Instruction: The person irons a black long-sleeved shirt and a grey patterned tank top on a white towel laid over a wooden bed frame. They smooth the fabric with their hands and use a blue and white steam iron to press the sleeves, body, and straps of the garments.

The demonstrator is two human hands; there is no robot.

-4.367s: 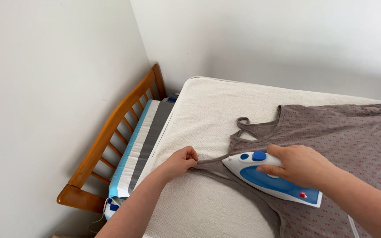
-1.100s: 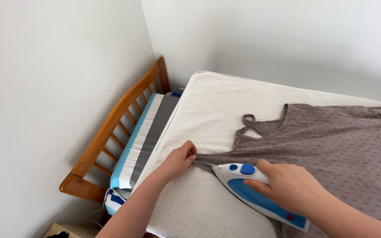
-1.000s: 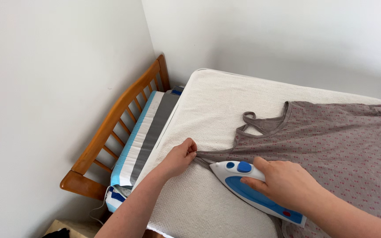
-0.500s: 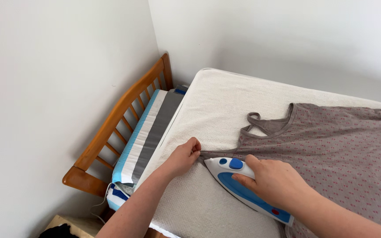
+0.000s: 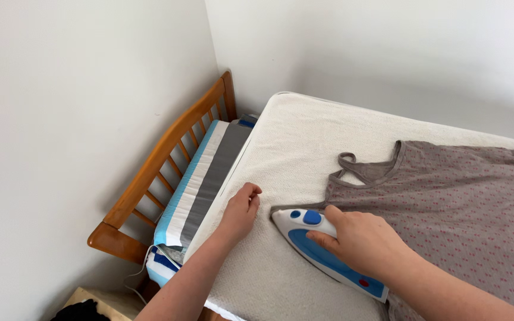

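A grey-brown sleeveless top with small pink dots lies flat on a white towel-covered surface. My right hand grips the handle of a white and blue iron, whose tip presses on the top's near shoulder strap. My left hand rests on the towel just left of the iron's tip, fingers loosely bent, with no fabric visibly in it. The top's other strap and neckline lie beyond the iron.
A wooden slatted bed end stands against the left wall. Between it and the towel lies a blue, white and grey striped pad. A thin cord hangs at the lower left, near a dark object.
The iron has slid left along the strap toward my left hand. My left hand, which pinched the strap end earlier, now lies on the towel beside the iron's tip. The view has shifted left.
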